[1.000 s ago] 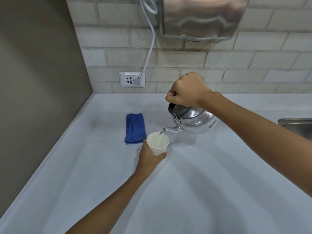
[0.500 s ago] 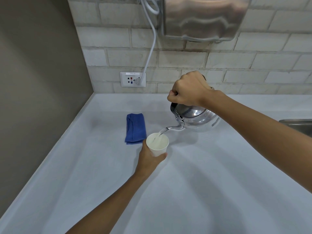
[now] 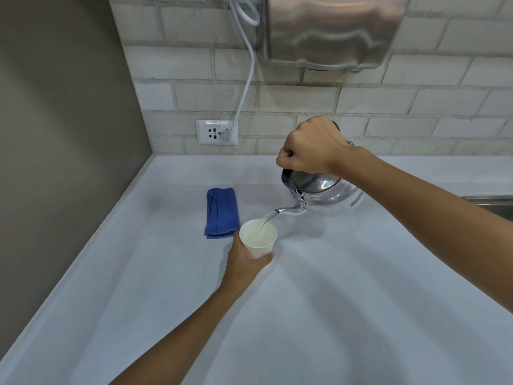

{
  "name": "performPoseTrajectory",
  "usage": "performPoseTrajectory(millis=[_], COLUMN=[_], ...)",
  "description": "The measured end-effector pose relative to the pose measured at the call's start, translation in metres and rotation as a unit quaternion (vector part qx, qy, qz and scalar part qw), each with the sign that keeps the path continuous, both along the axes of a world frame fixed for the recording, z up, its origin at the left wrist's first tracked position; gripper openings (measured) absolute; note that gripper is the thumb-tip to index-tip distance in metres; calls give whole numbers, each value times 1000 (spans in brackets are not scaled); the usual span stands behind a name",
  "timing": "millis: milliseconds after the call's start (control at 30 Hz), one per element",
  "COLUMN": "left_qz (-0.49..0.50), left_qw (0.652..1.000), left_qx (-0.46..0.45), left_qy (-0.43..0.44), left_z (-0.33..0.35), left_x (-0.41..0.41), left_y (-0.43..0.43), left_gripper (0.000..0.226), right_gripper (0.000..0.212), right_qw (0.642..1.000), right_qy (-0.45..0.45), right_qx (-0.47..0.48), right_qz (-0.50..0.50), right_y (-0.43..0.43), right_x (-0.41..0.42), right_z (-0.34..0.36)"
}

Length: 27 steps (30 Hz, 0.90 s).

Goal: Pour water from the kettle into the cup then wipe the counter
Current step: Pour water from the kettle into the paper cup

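Observation:
A shiny steel kettle (image 3: 322, 191) hangs tilted above the white counter (image 3: 333, 301), its thin spout pointing left and down. My right hand (image 3: 311, 147) is closed around its top handle, which the fist hides. A stream of water runs from the spout into a white paper cup (image 3: 258, 238). My left hand (image 3: 245, 261) grips the cup from below and behind, holding it upright. A folded blue cloth (image 3: 222, 212) lies on the counter just left of the cup.
A grey wall (image 3: 55, 134) closes the left side. On the brick back wall are a socket (image 3: 216, 132) with a white cable (image 3: 247, 79) plugged in and a steel hand dryer (image 3: 333, 31). A sink rim (image 3: 491, 202) shows at the right edge.
The kettle and my right hand have shifted slightly right and tipped further. Water keeps running into the cup, which has stayed in place.

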<state>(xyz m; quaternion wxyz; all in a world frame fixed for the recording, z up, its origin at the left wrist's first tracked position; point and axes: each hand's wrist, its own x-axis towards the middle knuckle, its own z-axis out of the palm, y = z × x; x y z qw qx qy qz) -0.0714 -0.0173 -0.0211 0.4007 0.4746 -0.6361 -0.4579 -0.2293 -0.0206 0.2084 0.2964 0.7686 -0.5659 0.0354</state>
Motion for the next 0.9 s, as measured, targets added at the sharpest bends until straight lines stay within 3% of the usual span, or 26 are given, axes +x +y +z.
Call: performPoseTrajectory(millis=[900], left_qz=[1], left_qw=[1000], left_qx=[-1], left_qy=[-11], left_z=[2], left_x=[0], left_y=[0], left_gripper=[77], right_gripper=[41], right_qw=[1000], right_qy=[16], right_qx=[1], right_qz=[2], right_y=[0], right_x=[-1], right_z=[1])
